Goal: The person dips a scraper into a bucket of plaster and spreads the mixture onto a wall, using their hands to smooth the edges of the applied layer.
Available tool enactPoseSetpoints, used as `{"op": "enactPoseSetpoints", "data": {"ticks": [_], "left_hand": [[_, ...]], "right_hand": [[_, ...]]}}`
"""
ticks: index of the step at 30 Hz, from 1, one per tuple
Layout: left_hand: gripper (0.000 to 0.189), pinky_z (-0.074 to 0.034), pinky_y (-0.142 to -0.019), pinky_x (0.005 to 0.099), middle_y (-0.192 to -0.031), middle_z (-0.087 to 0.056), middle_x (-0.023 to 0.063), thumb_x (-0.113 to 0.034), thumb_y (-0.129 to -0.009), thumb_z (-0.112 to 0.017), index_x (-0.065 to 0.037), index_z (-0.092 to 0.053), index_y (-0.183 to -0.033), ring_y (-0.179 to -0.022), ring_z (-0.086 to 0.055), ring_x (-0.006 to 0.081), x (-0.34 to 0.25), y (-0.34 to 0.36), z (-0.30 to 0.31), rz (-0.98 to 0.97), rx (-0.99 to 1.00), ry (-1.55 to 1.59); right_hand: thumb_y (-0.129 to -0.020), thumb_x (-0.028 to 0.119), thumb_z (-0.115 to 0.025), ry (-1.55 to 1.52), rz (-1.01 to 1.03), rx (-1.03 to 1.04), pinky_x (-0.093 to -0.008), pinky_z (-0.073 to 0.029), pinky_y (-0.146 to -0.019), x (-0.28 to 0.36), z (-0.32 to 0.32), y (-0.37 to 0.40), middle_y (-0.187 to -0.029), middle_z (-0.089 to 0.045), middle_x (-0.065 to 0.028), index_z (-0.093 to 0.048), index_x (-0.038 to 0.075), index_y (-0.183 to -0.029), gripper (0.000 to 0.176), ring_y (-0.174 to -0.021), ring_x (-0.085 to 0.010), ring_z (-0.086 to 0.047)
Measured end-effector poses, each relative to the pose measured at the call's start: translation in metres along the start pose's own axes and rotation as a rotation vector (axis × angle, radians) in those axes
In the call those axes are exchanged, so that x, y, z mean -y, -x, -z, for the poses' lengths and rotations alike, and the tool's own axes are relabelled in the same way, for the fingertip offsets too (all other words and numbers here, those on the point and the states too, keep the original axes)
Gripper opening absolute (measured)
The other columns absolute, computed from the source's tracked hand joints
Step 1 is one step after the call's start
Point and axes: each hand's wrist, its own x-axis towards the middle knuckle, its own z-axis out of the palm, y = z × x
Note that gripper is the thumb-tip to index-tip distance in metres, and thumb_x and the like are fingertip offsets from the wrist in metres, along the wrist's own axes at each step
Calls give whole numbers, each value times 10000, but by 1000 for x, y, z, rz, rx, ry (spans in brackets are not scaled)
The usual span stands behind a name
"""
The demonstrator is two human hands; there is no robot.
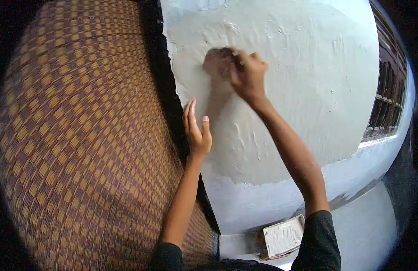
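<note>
My right hand point(250, 79) is closed around a dark brown scraper point(218, 62), smeared by motion, with its flat face at the wall. Wet grey-white putty point(304, 86) covers much of this wall, with ridges and small lumps across it. Lower and to the left, my left hand point(199, 133) has its fingers stretched upward, thumb apart, and holds nothing. Its fingertips are right at the wall's left edge, beside a dark strip.
A woven brown and yellow mat point(87, 135) hangs along the left side. On the floor below stands a tray point(283, 237) spread with white paste. A barred window point(387, 99) is at the far right, above bare pale wall point(272, 198).
</note>
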Motion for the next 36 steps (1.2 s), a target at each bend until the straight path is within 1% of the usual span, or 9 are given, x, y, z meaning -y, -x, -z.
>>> {"op": "enactPoseSetpoints", "data": {"ticks": [6,10,13,18,22,24,30,33,36], "left_hand": [[509,-269,-1132,457,-1442,-413,190,-103,-916,-458,24,-386,-1404,-1344,-372,351,-3,4,3,2,-27,-18],[500,-270,-1129,462,-1440,-410,201,-135,-938,-457,25,-383,-1406,-1346,-367,356,-13,8,-6,44,-9,-48],[503,-258,-1132,468,-1433,-412,205,-173,-948,-466,26,-384,-1403,-1350,-355,363,-21,12,-17,75,6,-54],[499,-261,-1129,463,-1425,-419,201,-182,-955,-471,26,-387,-1400,-1347,-358,358,-25,26,-14,91,-15,-74],[480,-278,-1124,452,-1435,-423,188,-152,-951,-461,24,-403,-1394,-1341,-379,345,-29,41,-6,159,-24,-104],[478,-276,-1125,449,-1436,-422,186,-151,-953,-460,18,-403,-1396,-1343,-377,341,-37,47,-9,182,-14,-100],[497,-262,-1125,464,-1447,-392,188,-233,-983,-447,-8,-370,-1420,-1351,-347,354,-61,54,-24,235,77,-62],[495,-270,-1121,458,-1439,-401,191,-216,-978,-456,-7,-372,-1420,-1345,-355,351,-67,55,-26,241,80,-51],[494,-278,-1118,451,-1431,-410,193,-188,-968,-469,-6,-376,-1418,-1342,-359,348,-68,61,-14,219,79,-53]], "right_hand": [[-871,155,-646,-178,-443,-548,-348,-523,-675,-54,68,-50,-845,-687,-144,-651,-10,-1088,273,-708,-235,-651],[-852,163,-706,-117,-112,-284,-323,-478,-588,-22,24,-16,-783,-670,-99,-683,52,-1059,237,-649,-194,-612],[-778,107,-693,-144,124,-70,-424,-422,-673,20,-3,7,-811,-673,-66,-671,134,-1083,307,-714,-268,-559],[-831,218,-628,-6,-123,-265,-476,-396,-726,-44,22,-25,-832,-668,-124,-676,140,-1048,236,-754,-337,-572],[-851,163,-650,-256,-441,-566,-404,-498,-711,-71,80,-38,-880,-668,-160,-665,22,-1082,271,-722,-306,-612],[-856,160,-656,-340,-473,-496,-374,-490,-692,-57,85,-31,-881,-671,-157,-667,14,-1069,258,-744,-272,-608],[-750,131,-678,-245,158,84,-445,-371,-714,9,20,34,-824,-648,-95,-645,153,-1073,325,-777,-294,-574],[-726,142,-673,-86,68,51,-450,-375,-715,-19,17,20,-830,-647,-72,-629,168,-1116,393,-792,-297,-584],[-834,177,-620,-2,-213,-255,-485,-429,-749,-86,52,-6,-869,-667,-174,-669,74,-1025,222,-812,-366,-589]]}}
